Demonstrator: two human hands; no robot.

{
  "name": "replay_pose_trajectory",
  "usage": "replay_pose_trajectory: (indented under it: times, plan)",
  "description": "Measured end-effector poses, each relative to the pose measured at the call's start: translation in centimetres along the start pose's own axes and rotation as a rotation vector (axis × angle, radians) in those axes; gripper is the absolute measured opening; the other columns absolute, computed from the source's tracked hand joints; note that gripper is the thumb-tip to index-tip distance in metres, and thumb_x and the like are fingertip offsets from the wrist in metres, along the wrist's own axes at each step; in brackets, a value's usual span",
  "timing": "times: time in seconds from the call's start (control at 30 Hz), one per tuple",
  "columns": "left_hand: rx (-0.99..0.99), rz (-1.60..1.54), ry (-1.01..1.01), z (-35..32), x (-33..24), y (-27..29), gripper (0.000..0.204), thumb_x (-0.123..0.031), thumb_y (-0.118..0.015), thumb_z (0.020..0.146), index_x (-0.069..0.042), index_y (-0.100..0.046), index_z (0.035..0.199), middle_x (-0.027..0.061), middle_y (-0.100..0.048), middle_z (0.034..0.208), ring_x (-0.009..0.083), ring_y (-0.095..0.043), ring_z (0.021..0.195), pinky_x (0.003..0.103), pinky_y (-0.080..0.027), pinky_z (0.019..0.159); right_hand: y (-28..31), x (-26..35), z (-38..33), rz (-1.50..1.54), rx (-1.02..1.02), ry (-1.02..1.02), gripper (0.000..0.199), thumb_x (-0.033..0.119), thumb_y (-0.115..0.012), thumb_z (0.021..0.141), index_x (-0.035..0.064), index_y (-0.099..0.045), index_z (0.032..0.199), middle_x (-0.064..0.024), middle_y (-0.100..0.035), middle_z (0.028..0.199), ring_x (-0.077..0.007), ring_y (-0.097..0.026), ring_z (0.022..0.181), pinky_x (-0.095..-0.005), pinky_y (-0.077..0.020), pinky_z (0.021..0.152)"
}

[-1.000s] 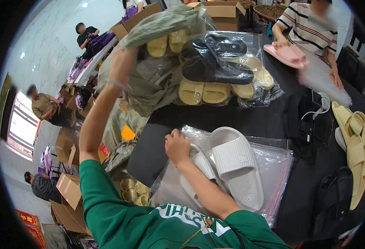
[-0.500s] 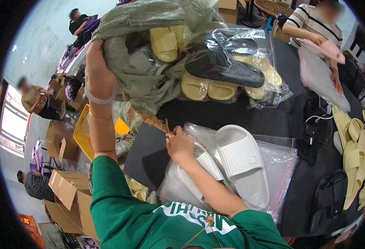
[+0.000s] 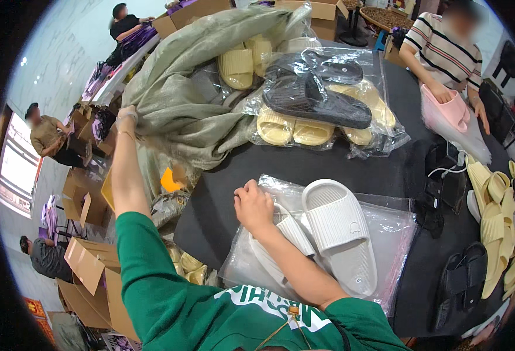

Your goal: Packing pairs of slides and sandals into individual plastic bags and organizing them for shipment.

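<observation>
My left hand [image 3: 127,117] is stretched out to the left and grips the edge of a large grey-green woven sack [image 3: 193,88] that lies over bagged slippers at the table's far side. My right hand [image 3: 254,205] is closed on one white slide slipper [image 3: 289,234], mostly hidden under my forearm. A second white slide slipper [image 3: 342,231] lies beside it, sole down. Both rest on clear plastic bags [image 3: 392,234] on the black table [image 3: 304,164].
Bagged black slippers [image 3: 316,99] and yellow slippers [image 3: 292,131] are piled at the back. A person in a striped shirt [image 3: 445,52] handles a pink slipper [image 3: 453,111] at the far right. Yellow and black slippers [image 3: 497,199] line the right edge. Cardboard boxes [image 3: 88,269] and other people are on the left.
My left hand has pulled the sack down and leftward off the slipper pile. My right hand has stayed on the white slipper.
</observation>
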State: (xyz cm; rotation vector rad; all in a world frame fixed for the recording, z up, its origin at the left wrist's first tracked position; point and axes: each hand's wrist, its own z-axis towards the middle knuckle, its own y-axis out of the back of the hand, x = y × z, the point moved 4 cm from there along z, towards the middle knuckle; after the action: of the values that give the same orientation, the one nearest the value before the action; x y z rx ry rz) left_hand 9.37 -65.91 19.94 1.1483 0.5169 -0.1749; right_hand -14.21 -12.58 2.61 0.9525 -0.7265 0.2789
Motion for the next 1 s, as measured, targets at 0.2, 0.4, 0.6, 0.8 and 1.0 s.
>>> replay_pose_trajectory:
  times: [0.2,0.4,0.6,0.8,1.0]
  plan:
    - [-0.421,-0.573,-1.23,-29.3,-18.1,-0.3,0.045,0.004,-0.048,0.075,-0.005,-0.057,0.118,0.0176,-0.058,0.118,0.0336,-0.053,0.112,0.041,-0.04,0.099,0.0,-3.6,1.0,-0.115,0.004,-0.116,0.011,0.021,-0.064,0.082,0.0131,-0.063,0.089,-0.0047,-0.05,0.095,-0.0202,-0.057,0.089,-0.0378,-0.0426,0.077]
    - [0.339,-0.117,-1.181,-30.4,-22.1,-15.2,0.037,-0.012,-0.06,0.078,0.0,-0.06,0.113,0.0237,-0.065,0.097,0.0379,-0.063,0.095,0.043,-0.051,0.082,-0.1,-2.7,0.7,-0.089,-0.016,-0.124,0.01,0.02,-0.065,0.082,0.0138,-0.065,0.089,-0.0033,-0.051,0.096,-0.0209,-0.059,0.087,-0.0413,-0.0437,0.078]
    - [0.024,0.322,-0.855,-32.8,-19.2,-22.9,0.053,-0.029,-0.072,0.071,-0.007,-0.055,0.116,0.0229,-0.029,0.142,0.0476,-0.026,0.131,0.054,-0.037,0.1,-0.4,-3.2,0.9,-0.125,-0.051,-0.098,0.011,0.02,-0.067,0.079,0.0135,-0.065,0.088,-0.0045,-0.052,0.093,-0.021,-0.059,0.084,-0.0391,-0.0441,0.071]
    - [0.211,0.097,-0.89,-33.9,-19.7,-23.9,0.042,-0.017,-0.059,0.084,-0.01,-0.053,0.125,0.0156,-0.046,0.132,0.038,-0.052,0.111,0.047,-0.047,0.087,-0.3,-3.2,0.9,-0.167,-0.041,-0.095,0.012,0.02,-0.067,0.079,0.0137,-0.065,0.089,-0.0041,-0.051,0.092,-0.0204,-0.058,0.082,-0.0381,-0.0437,0.07]
    - [-0.029,0.436,-1.181,-30.3,-20.1,-29.5,0.039,-0.016,-0.053,0.086,-0.004,-0.054,0.123,0.0169,-0.054,0.123,0.0331,-0.056,0.107,0.044,-0.052,0.079,-1.2,-2.9,0.6,-0.179,-0.028,-0.098,0.013,0.02,-0.066,0.079,0.0131,-0.065,0.09,-0.0051,-0.05,0.093,-0.0211,-0.058,0.083,-0.0379,-0.043,0.071]
